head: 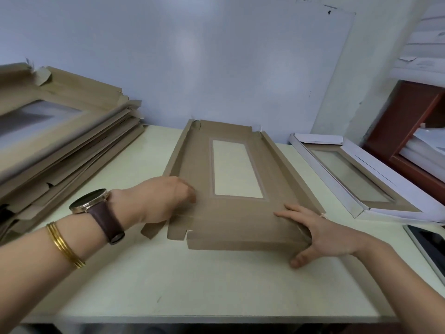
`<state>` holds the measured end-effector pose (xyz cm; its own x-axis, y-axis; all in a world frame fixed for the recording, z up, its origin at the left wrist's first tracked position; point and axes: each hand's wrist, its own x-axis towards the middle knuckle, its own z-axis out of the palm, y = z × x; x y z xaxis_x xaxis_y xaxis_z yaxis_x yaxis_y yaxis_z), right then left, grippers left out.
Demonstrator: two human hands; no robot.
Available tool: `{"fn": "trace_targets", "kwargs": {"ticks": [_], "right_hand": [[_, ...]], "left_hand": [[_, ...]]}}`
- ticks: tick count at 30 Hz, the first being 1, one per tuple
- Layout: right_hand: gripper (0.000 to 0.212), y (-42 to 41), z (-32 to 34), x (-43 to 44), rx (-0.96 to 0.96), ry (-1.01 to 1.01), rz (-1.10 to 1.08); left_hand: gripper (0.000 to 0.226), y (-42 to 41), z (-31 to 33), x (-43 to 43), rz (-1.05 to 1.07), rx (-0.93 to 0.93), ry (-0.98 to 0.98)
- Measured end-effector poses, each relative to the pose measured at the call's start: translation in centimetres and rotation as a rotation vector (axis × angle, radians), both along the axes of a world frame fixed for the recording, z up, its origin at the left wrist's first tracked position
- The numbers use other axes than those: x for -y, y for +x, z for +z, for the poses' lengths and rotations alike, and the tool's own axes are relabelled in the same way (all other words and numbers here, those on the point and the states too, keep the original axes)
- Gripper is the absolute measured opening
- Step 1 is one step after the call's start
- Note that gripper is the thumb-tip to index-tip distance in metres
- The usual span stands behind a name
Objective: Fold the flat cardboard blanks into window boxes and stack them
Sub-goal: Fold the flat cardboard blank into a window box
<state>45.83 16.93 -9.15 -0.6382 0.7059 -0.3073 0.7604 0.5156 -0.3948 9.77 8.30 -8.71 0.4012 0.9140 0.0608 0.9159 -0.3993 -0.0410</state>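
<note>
A brown cardboard blank with a clear rectangular window lies in the middle of the pale table. Its long side flaps stand partly raised. The near end flap is bent down. My left hand presses on the blank's near left part, fingers curled at the fold by a loose tab. My right hand grips the near right corner, fingers on top and thumb under the folded end flap.
A tall pile of flat brown blanks fills the left side of the table. A folded window box with white sides lies at the right. A tablet sits at the right edge. A wall stands close behind.
</note>
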Motion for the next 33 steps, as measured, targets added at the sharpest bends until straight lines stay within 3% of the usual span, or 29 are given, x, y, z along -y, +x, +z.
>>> {"fn": "trace_targets", "kwargs": {"ticks": [4, 9, 12, 16, 21, 28, 31, 33], "right_hand": [[0.087, 0.2, -0.6, 0.0, -0.098, 0.053, -0.03], [0.059, 0.5, -1.4, 0.1, -0.19, 0.192, -0.028], [0.052, 0.8, -1.9, 0.2, -0.229, 0.281, -0.049], [0.025, 1.0, -2.0, 0.3, -0.314, 0.29, -0.082], [0.011, 0.7, -1.7, 0.0, -0.44, 0.288, -0.205], [0.017, -0.9, -2.1, -0.5, -0.446, 0.368, -0.333], [0.034, -1.8, -2.3, -0.6, -0.404, 0.432, -0.411], [0.025, -2.3, -2.3, -0.5, -0.389, 0.47, -0.436]], "left_hand": [[0.045, 0.3, -0.5, 0.7, 0.104, 0.048, -0.104], [0.052, 0.1, -0.5, 1.8, 0.227, 0.449, -0.312], [0.064, 0.1, -0.6, 2.8, 0.2, 0.556, -0.438], [0.073, 0.7, -1.1, 3.3, 0.199, 0.504, -0.324], [0.048, 1.7, -1.4, 3.0, 0.245, 0.497, -0.166], [0.019, 3.5, -1.3, 2.1, 0.388, 0.806, -0.186], [0.019, 4.0, -1.5, 1.6, 0.497, 0.785, -0.078], [0.022, 4.3, -1.7, 1.2, 0.545, 0.725, -0.001]]}}
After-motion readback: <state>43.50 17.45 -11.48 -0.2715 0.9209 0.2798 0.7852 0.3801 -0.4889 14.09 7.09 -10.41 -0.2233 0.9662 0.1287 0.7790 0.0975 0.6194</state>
